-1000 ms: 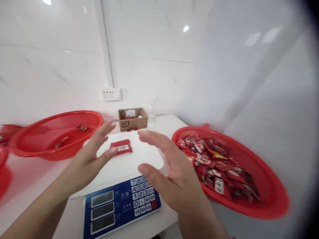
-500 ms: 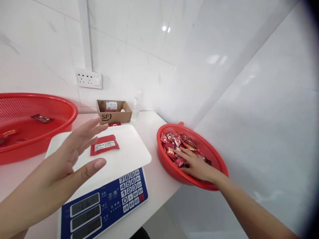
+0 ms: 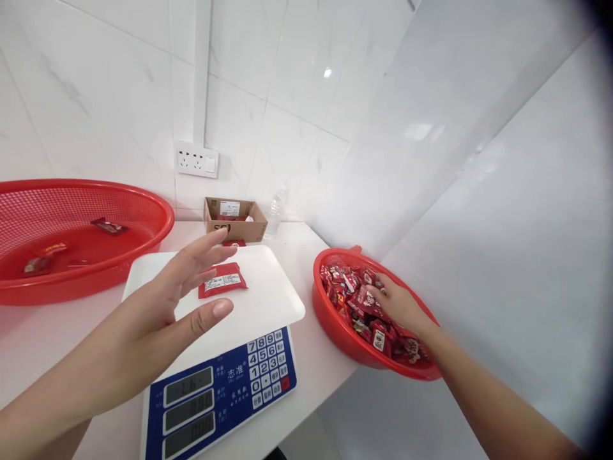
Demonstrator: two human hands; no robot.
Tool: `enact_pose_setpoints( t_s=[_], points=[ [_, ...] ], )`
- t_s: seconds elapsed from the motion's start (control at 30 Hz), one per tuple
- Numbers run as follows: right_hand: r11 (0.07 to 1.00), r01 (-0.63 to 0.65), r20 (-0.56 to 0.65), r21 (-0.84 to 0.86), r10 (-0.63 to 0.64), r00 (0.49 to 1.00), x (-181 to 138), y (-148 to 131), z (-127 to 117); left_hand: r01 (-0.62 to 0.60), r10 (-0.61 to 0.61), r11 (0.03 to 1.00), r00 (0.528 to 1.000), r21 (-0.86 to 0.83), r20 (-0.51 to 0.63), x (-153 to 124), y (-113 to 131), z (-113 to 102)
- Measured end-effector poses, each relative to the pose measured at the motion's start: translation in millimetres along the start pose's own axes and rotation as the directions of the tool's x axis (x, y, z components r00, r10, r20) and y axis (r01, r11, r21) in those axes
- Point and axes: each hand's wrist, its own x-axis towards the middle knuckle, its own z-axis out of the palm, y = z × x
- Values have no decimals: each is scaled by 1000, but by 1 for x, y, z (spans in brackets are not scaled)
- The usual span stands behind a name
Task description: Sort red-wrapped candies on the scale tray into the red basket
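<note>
My left hand (image 3: 172, 313) hovers over the near left part of the white scale pan (image 3: 275, 303), fingers spread and holding nothing. Just beyond its thumb, a red packet (image 3: 230, 279) with a white label lies flat on the pan. The blue-fronted scale (image 3: 234, 390) has a keypad and dark displays. At the right, my right hand (image 3: 400, 305) reaches into a red plastic basket (image 3: 330, 319) full of small wrapped snacks. Its thumb and fingers close on a dark red snack packet (image 3: 368, 301) on top of the pile; the fingertips are partly hidden.
A larger red basket (image 3: 158, 220) with a few wrapped snacks stands at the left. Behind the scale are an open cardboard box (image 3: 244, 230) and a clear plastic bottle (image 3: 276, 211). White walls rise behind and to the right; a socket panel (image 3: 197, 160) is mounted there.
My right hand has gone from lying spread on the snacks to gripping a dark red packet, with the pile stirred. My left hand stays open over the scale. The view has shifted left.
</note>
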Motion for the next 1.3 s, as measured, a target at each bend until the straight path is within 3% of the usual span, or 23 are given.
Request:
enact_pose_setpoints(
  t_s=[0.1, 0.3, 0.5, 0.63, 0.73, 0.9, 1.1, 1.3],
  points=[
    [983, 5, -11, 183, -3, 1000, -3, -17, -7, -7, 15, 999, 983, -42, 182, -1, -6, 1],
    [788, 129, 60, 602, -206, 977, -34, -95, 13, 72, -23, 987, 949, -143, 314, -3, -5, 14],
    [563, 236, 118, 792, -520, 846, -70, -187, 47, 183, -69, 957, 898, -225, 435, -3, 5, 19],
    [421, 213, 97, 882, -604, 791, -80, -224, 59, 236, -101, 910, 924, -342, 368, 0, 13, 14],
    [354, 136, 104, 925, -581, 807, -80, -235, 65, 285, -155, 853, 938, -437, 310, 4, 14, 12],
    [287, 93, 89, 953, -564, 821, -78, -239, 70, 259, -134, 765, 960, -590, 248, 8, 8, 12],
    [414, 145, 76, 899, -473, 878, -73, -233, 72, 167, -181, 683, 982, -712, 56, 15, 5, 2],
    [517, 147, 107, 843, -429, 897, -52, -220, 98, 79, -219, 625, 973, -777, -78, 19, 15, -13]
  ],
)
